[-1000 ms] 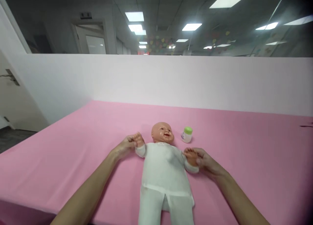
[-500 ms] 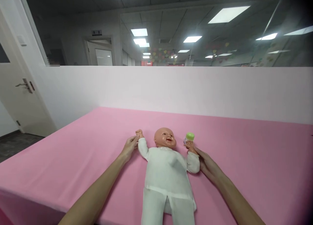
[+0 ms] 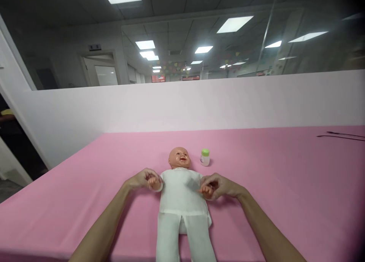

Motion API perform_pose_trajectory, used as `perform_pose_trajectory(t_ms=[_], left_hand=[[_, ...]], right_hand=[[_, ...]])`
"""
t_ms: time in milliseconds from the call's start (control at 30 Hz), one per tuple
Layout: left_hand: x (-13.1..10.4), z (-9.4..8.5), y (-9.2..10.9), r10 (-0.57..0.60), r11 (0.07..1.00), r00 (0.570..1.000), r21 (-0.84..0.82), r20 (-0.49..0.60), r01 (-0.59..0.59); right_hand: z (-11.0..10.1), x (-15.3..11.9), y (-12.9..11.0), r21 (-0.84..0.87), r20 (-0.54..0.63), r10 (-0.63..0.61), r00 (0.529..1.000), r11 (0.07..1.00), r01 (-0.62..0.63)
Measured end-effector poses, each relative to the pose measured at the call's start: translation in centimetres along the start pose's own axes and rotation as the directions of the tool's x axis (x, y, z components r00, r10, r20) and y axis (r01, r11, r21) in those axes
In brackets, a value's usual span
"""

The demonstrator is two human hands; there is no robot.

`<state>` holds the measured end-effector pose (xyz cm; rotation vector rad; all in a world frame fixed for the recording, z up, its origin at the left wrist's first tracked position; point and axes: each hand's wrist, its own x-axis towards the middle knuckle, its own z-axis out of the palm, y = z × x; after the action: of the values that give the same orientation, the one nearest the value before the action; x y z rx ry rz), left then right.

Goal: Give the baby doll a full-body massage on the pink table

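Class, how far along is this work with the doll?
Looks done: the dressed doll lies face up on the pink cover. In hand: the left hand and right hand hold its little hands. Remaining: letting go of those, presumably; anything further cannot be told.

The baby-shaped plastic doll (image 3: 179, 157) has a glossy peach-tan head and slightly more orange hands; its long cloth suit (image 3: 182, 191) is plain white. Just right of the doll, the small round jar (image 3: 204, 160) is translucent whitish with a bright lime-green lid (image 3: 205, 152) and a bluish-purple mark. Beneath the doll, the smooth cloth sheet (image 3: 270, 170) is solid pink. Behind the doll, the low flat wall (image 3: 228, 106) is plain white. Far right of the doll, two thin cord-like strands (image 3: 342, 137) are blackish.
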<state>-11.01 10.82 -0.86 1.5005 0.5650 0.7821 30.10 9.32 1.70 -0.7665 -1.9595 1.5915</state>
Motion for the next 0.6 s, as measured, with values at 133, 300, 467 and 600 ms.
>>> perform_pose_trajectory(t_ms=[133,300,467,600], left_hand=[[-0.2,0.1,-0.5,-0.029,1.0,0.999,0.012,0.037,0.028],[0.5,0.5,-0.9,0.059,0.969,0.934,-0.206,-0.353,-0.139],[1.2,0.6,-1.5,0.11,0.99,0.584,0.036,-0.805,-0.136],[0.4,0.5,-1.5,0.229,0.937,0.353,0.303,-0.907,0.171]], right_hand=[[0.3,0.1,-0.3,-0.02,0.082,0.002,0.997,1.0,0.0],[1.2,-0.2,-1.4,0.16,-0.207,-0.028,0.978,0.985,0.062],[0.2,0.4,-0.9,0.254,-0.635,-0.06,0.77,0.926,0.281],[-1.8,0.4,1.3,0.079,-0.89,0.022,0.455,0.991,0.108]])
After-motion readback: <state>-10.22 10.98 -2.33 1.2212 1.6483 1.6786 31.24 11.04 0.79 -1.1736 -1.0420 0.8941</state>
